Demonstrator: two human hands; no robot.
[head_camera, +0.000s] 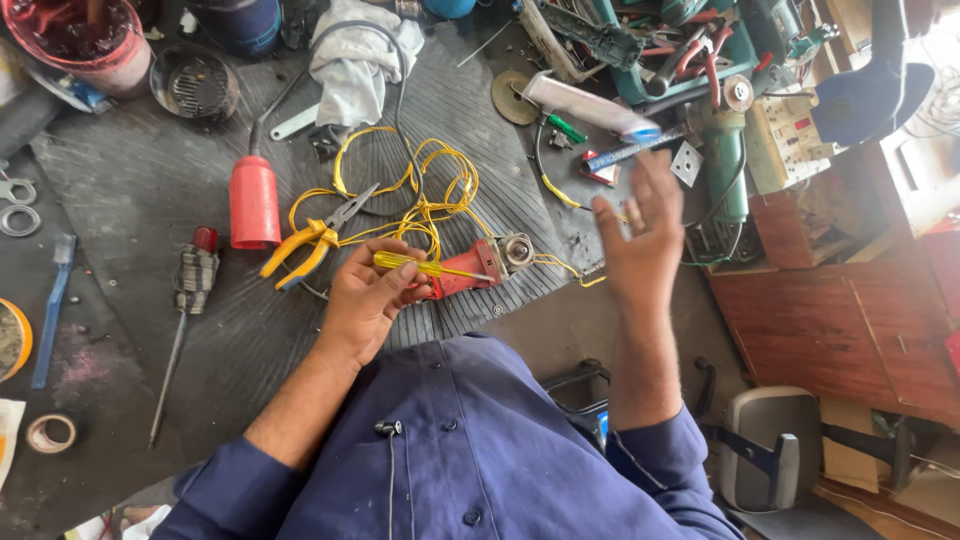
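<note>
We gripped a yellow screwdriver (430, 266) in our left hand (368, 296) beside the red grinder (478, 265); our right hand (640, 232) hung open, slightly blurred, probably mid-disassembly, needing a steadying hold.

Yellow wire (425, 205), pliers (312, 243) and red cylinder (254, 203) crowd the mat (130, 190); its left stretch lies bare.

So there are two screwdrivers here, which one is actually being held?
The yellow-handled screwdriver, gripped in the left hand over the red tool. The other screwdriver, with a dark striped handle, lies untouched on the mat further left.
</note>
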